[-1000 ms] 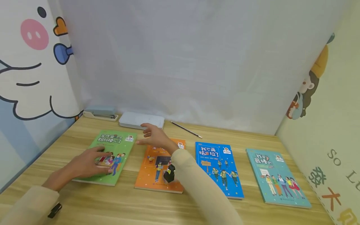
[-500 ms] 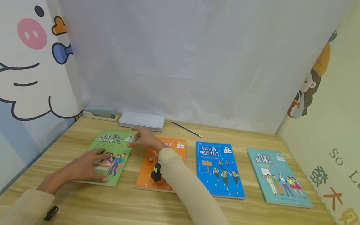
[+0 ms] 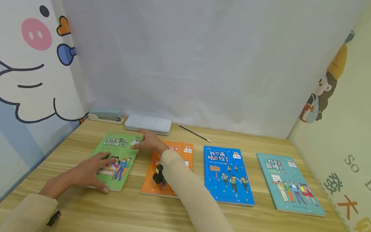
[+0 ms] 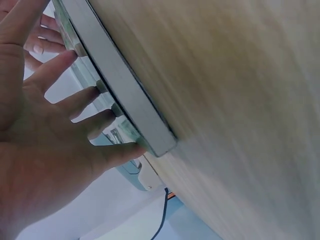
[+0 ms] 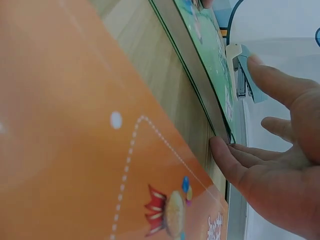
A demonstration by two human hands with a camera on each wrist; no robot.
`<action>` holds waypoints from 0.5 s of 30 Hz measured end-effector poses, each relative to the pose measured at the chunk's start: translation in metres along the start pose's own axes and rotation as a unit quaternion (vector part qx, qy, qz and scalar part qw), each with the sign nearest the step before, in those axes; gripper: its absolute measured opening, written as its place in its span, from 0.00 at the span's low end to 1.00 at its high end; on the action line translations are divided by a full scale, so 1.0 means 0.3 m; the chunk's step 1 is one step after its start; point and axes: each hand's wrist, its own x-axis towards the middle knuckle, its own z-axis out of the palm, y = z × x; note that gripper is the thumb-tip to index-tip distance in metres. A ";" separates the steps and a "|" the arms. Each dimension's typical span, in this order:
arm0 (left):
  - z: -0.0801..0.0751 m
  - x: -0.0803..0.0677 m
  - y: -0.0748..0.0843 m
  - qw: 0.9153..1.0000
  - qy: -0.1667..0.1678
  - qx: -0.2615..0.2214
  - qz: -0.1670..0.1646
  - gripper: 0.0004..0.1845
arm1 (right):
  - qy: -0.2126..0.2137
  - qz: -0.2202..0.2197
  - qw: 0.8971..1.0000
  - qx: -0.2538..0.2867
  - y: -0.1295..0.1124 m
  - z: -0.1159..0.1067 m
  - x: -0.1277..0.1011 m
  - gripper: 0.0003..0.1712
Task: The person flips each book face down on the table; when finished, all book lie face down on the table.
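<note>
Two flat, open hands were laid on the green book (image 3: 117, 159) at nine o'clock of the table (image 3: 179, 209), the left hand (image 3: 87, 172) pinning its cover, the right hand (image 3: 147, 141) touching its far corner, seemingly to steady it.

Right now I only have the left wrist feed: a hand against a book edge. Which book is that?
Observer: The green book, leftmost in a row of four. The left hand lies on its cover, fingers spread.
Operator: Where's the other hand?
Observer: The right hand touches that same book's far right corner with straight fingers. Its forearm crosses the orange book.
Operator: What's further right?
Observer: A blue book, then a teal book, both flat, with no hand on them.
</note>
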 end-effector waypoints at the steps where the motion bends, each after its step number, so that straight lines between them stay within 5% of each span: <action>1: 0.001 0.000 0.002 1.000 -0.002 0.000 -0.003 0.56 | 0.000 0.000 1.000 0.001 0.000 0.002 0.003 0.48; 15: -0.001 -0.004 0.019 1.000 0.003 0.000 -0.009 0.55 | 0.016 0.021 0.998 0.055 -0.010 0.000 0.011 0.41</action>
